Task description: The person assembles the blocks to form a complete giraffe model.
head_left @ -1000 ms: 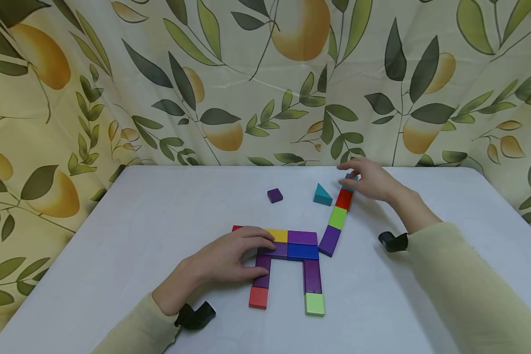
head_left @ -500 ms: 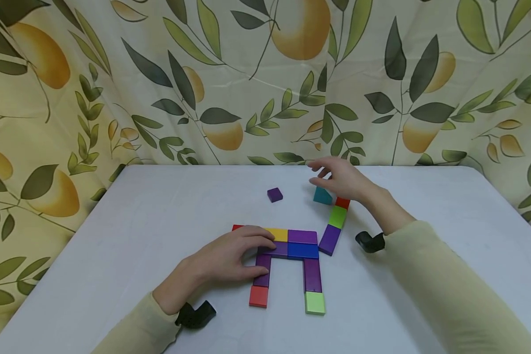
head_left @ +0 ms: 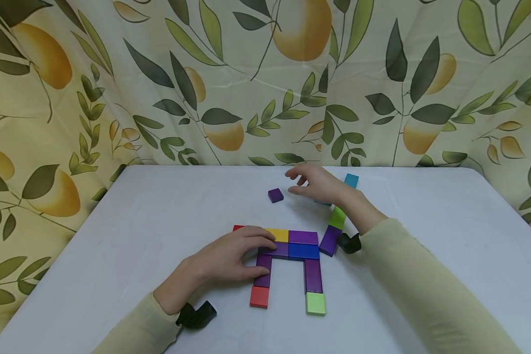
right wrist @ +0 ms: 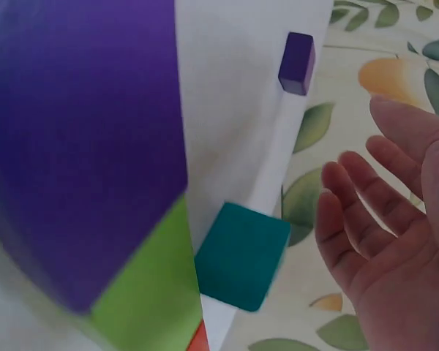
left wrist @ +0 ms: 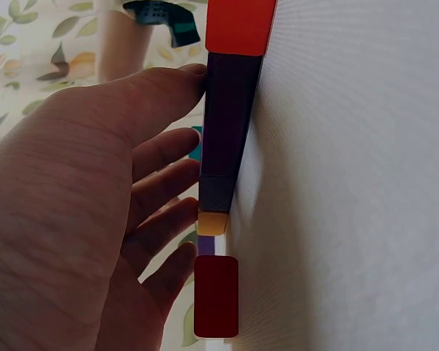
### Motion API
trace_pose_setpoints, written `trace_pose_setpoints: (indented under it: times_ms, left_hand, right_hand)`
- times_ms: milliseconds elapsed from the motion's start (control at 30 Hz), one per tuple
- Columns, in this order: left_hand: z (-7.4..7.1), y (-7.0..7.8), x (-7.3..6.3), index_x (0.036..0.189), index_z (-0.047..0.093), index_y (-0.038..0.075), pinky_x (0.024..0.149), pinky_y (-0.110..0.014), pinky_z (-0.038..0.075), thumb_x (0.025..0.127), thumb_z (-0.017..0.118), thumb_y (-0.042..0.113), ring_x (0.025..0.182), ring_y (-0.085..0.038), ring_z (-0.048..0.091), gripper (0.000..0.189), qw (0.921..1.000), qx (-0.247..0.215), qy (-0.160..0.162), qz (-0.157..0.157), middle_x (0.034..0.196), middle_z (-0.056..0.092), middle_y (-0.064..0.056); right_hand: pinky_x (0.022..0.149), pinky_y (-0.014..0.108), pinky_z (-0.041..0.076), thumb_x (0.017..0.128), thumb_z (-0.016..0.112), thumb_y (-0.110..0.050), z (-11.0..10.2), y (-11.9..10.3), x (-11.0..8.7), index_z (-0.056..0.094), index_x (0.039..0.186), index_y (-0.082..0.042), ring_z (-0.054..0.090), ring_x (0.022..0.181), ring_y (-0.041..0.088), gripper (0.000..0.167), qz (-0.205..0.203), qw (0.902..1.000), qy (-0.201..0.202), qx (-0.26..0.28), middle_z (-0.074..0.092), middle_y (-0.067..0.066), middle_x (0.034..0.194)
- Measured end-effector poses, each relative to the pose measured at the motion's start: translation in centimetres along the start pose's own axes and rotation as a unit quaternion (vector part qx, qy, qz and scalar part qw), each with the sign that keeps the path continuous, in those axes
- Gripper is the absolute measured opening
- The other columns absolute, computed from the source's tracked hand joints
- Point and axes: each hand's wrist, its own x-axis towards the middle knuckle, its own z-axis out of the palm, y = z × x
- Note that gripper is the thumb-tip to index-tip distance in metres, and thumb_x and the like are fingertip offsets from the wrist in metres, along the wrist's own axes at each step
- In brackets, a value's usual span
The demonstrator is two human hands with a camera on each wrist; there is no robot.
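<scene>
My right hand (head_left: pixel 316 184) hovers over the back of the table, its relaxed fingers apart and holding nothing. Just left of its fingertips lies a small purple block (head_left: pixel 275 195). Under that hand, the teal triangular block (right wrist: pixel 243 256) is mostly hidden in the head view but shows in the right wrist view. My left hand (head_left: pixel 227 253) rests on the left side of a flat figure of coloured blocks, thumb against a purple leg block (head_left: pixel 262 279) and fingertips on the upper rows. A yellow block (head_left: pixel 278 235) and a dark blue block (head_left: pixel 304 251) belong to those rows.
From the figure's right corner a slanted line of blocks runs back: purple (head_left: pixel 329 241), lime (head_left: pixel 337 217), a red one hidden by my right forearm, then a blue block (head_left: pixel 351 180). The legs end in a red block (head_left: pixel 259 297) and a light green block (head_left: pixel 315 304).
My right hand has moved left from the blue block at the end of the slanted line, past the teal triangle, to near the small purple block. The left hand has stayed put.
</scene>
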Motion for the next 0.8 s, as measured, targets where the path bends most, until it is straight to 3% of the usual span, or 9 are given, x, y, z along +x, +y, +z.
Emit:
trace_pose_setpoints:
  times_ms: [433, 800]
  left_hand:
    - [-0.1, 0.0, 0.0, 0.131, 0.067, 0.018, 0.111, -0.032, 0.038, 0.092, 0.075, 0.035, 0.135, -0.011, 0.043, 0.044, 0.9999, 0.0, 0.006, 0.011, 0.142, 0.054, 0.006]
    - [-0.1, 0.0, 0.0, 0.131, 0.067, 0.018, 0.111, -0.031, 0.039, 0.092, 0.075, 0.034, 0.135, -0.01, 0.043, 0.043, 0.9999, -0.001, 0.007, 0.014, 0.142, 0.053, 0.006]
  right_hand:
    - [0.104, 0.048, 0.046, 0.098, 0.066, -0.01, 1.5, -0.8, 0.8, 0.058, 0.139, -0.004, 0.056, 0.124, 0.035, 0.043, -0.018, 0.9954, -0.093, 0.014, 0.051, 0.015, 0.147]
    - [0.104, 0.047, 0.046, 0.096, 0.07, -0.012, 1.8, -1.0, 1.0, 0.06, 0.139, -0.004, 0.056, 0.124, 0.034, 0.045, -0.013, 0.9939, -0.108, -0.012, 0.053, 0.016, 0.141]
